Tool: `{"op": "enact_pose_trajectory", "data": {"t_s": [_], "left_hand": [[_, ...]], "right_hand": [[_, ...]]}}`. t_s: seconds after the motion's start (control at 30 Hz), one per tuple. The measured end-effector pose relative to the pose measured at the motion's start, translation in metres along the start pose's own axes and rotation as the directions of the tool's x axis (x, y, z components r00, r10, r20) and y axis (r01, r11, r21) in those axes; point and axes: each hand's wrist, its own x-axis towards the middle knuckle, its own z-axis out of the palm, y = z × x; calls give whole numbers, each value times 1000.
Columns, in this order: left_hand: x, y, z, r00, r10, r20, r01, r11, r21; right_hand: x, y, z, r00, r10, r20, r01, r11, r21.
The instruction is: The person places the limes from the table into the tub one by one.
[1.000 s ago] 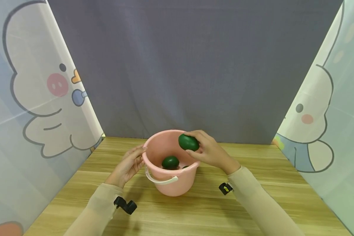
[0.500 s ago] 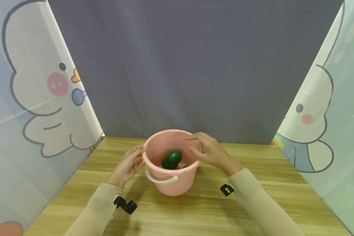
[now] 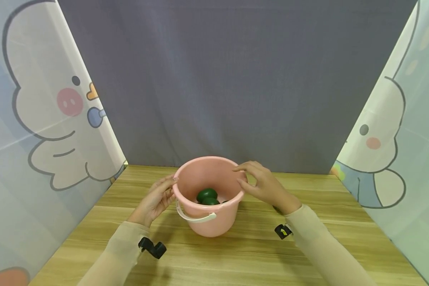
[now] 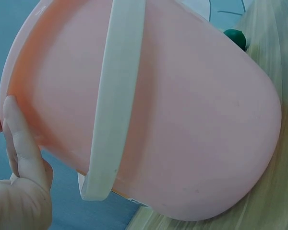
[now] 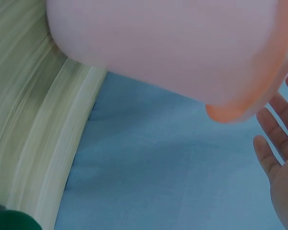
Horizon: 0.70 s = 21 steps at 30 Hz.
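Observation:
A pink bucket [image 3: 216, 229] with a white handle [image 3: 196, 219] stands upright on the table. My left hand [image 3: 155, 200] grips its left rim; in the left wrist view, the fingers [image 4: 24, 143] lie against the outside just under the rim. Inside the bucket are glossy dark green avocados [image 3: 206, 194], one partly over another, with a sliver of a third by the near wall. My right hand [image 3: 262, 184] holds nothing, its fingers spread apart at the right rim. Whether it touches the rim I cannot tell.
Another dark green avocado [image 3: 277, 209] lies on the wooden table [image 3: 214, 262], mostly hidden under my right wrist. Behind the table hangs a grey cloth [image 3: 214, 79]. Cartoon-printed curtains [image 3: 39, 159] border both sides.
My right hand has let go of an avocado, which dropped into the bucket and settled among the others. The hand has since shifted slightly right. My left hand stays on the rim.

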Motion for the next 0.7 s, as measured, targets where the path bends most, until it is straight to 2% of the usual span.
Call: {"op": "enact_pose_trajectory", "data": {"t_s": [0.5, 0.7], "left_hand": [[0, -1, 0, 1000, 10, 13, -10, 1000, -9], [0, 0, 0, 1000, 12, 27, -11, 1000, -13]], "right_hand": [[-7, 0, -12, 999, -40, -20, 40, 999, -15], [-13, 2, -15, 1000, -24, -10, 24, 999, -34]]}}
